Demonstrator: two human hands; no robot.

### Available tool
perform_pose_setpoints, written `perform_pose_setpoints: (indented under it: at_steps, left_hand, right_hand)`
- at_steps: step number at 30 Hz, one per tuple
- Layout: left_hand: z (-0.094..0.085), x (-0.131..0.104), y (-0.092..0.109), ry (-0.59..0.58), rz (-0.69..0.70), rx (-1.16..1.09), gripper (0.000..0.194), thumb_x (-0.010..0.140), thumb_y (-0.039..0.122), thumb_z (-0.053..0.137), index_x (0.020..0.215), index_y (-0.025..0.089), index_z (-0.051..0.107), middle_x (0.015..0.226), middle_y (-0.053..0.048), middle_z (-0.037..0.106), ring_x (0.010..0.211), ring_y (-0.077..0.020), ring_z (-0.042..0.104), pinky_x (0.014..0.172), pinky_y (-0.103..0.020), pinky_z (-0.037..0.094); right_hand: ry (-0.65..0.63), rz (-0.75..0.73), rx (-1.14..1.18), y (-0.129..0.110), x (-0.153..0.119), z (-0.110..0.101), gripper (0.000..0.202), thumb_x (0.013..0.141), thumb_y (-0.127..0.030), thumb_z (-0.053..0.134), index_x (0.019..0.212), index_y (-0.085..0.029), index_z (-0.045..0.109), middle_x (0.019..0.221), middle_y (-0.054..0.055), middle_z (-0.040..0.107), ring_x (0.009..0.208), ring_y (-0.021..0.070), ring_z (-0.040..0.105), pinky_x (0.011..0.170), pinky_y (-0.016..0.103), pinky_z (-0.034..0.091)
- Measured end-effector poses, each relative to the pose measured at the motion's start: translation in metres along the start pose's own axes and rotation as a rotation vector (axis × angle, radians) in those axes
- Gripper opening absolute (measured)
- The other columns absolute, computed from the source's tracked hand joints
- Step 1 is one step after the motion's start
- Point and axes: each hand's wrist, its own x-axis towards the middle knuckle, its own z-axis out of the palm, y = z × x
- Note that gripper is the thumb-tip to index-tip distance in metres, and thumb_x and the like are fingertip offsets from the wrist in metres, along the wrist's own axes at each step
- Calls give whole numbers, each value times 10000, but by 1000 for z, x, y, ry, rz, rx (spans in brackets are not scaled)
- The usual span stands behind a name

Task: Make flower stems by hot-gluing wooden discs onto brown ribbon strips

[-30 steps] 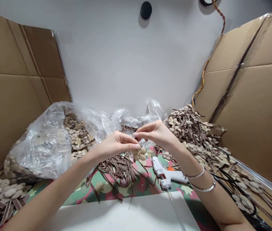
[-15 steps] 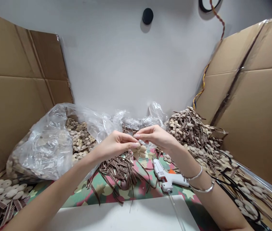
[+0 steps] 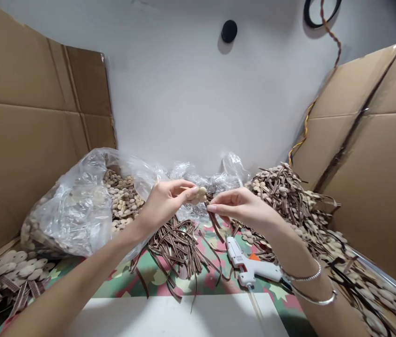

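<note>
A pale, petal-shaped piece (image 3: 201,194) is pinched between the thumb and fingers of my left hand (image 3: 171,199). Just to its right, my right hand (image 3: 238,206) has thumb and fingertips together on a brown ribbon strip (image 3: 216,225) that hangs down. The hands are a little apart. Below them a heap of brown stitched strips (image 3: 178,245) lies on the patterned cloth (image 3: 138,283). A white glue gun (image 3: 250,264) rests on the cloth under my right wrist.
A clear plastic bag (image 3: 78,201) of pale pieces stands at left. Piles of pieces with strips (image 3: 282,192) lie at right, more at lower left (image 3: 15,271). Cardboard walls (image 3: 380,164) flank both sides. A white board (image 3: 183,318) lies in front.
The hands have moved apart; the left one has lifted the pale piece, and a strip now hangs from the right one. The view has shifted slightly.
</note>
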Motion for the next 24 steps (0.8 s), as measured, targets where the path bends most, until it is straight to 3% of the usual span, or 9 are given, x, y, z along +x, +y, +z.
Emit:
perform_pose_setpoints:
  at_steps: [3,9,19,24]
  left_hand:
    - [7,-5,2,66,107,126,192,831,331,544,889,203,675,857,0,708,762,-125,646,634,-193,482]
    - [13,-8,-1,69,191,225,191,845,315,534,924,207,670,840,18,708,674,-97,621,561,-196,446]
    - [12,-9,0,64,190,181,179,836,299,546,934,210,667,868,15,708,718,-106,647,606,-188,491]
    - [12,-8,1,7,101,58,195,814,303,569,952,195,654,926,-6,700,811,-122,661,721,-188,531]
  right_hand:
    - [37,-30,-29,2,5,11,294,809,-394,547,674,-140,606,516,-24,433,468,67,339,437,242,242]
    - [87,-26,-66,3,8,15,287,810,-377,539,648,-142,572,506,-40,361,452,60,276,406,233,204]
    - [125,40,-126,-2,7,16,286,801,-368,535,645,-133,579,499,-37,368,444,58,272,400,233,200]
    - [138,26,-138,-5,6,16,283,801,-336,535,605,-134,567,501,-38,379,452,54,281,414,233,211]
